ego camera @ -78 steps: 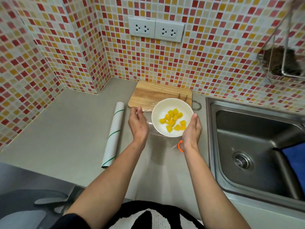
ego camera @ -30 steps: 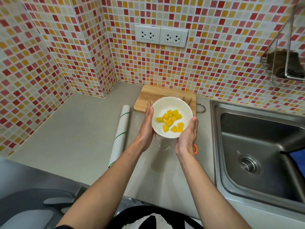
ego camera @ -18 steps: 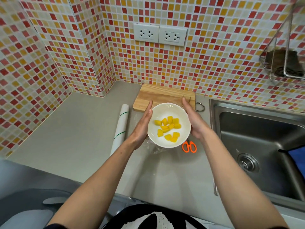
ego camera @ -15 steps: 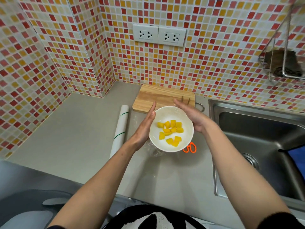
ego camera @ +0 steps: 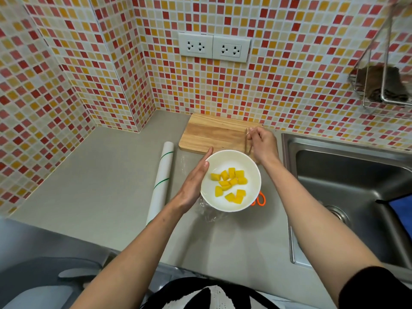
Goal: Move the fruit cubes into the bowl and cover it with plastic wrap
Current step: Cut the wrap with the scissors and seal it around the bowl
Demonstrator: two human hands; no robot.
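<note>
A white bowl (ego camera: pixel 229 159) holding several yellow fruit cubes (ego camera: pixel 230 182) stands on the grey counter just in front of the wooden cutting board (ego camera: pixel 211 134). Crumpled clear plastic wrap (ego camera: pixel 207 211) sticks out from under the bowl's near left side. My left hand (ego camera: pixel 194 186) lies flat against the bowl's left wall, fingers straight. My right hand (ego camera: pixel 262 143) hovers past the bowl's far right rim, over the board's right end. Its fingertips are pinched together, apparently on the thin film's far edge, which is hard to see.
A roll of wrap (ego camera: pixel 161 181) lies left of the bowl. Orange scissor handles (ego camera: pixel 259 200) peek out at the bowl's right. The steel sink (ego camera: pixel 352 197) is at the right with a blue item (ego camera: pixel 401 208) inside. A wire rack (ego camera: pixel 379 85) hangs on the tiled wall.
The bowl has slid toward me, off the board's edge. My right hand left the bowl's near right side, went round to its far side and pinched shut. My left hand stays on the left wall.
</note>
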